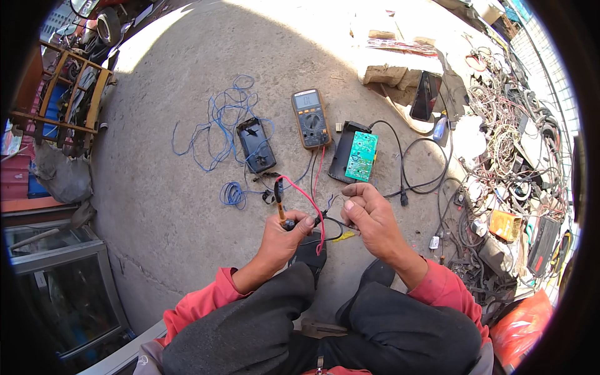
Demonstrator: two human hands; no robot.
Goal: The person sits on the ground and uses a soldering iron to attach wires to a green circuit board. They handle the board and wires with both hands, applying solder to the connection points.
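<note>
My left hand (281,244) is closed on an orange-and-black tool (280,209) and a black cable (331,237), with a pink wire (312,203) looping past it. My right hand (369,222) pinches thin wire ends (340,199) beside it. Beyond my hands lie a multimeter (310,119) with leads, an opened black case (256,150) among tangled blue wires (212,125), and a green circuit board (364,156) on another black casing (340,159). A coil of blue wire (231,194) is left of my left hand.
Concrete ground (156,206) surrounds my legs. At left stand a wooden frame (65,87) and glazed metal frames (62,287). At right are a large cable heap (506,119), a dark phone-like device (425,97), a blue-handled screwdriver (440,125) and a red plastic bag (522,325).
</note>
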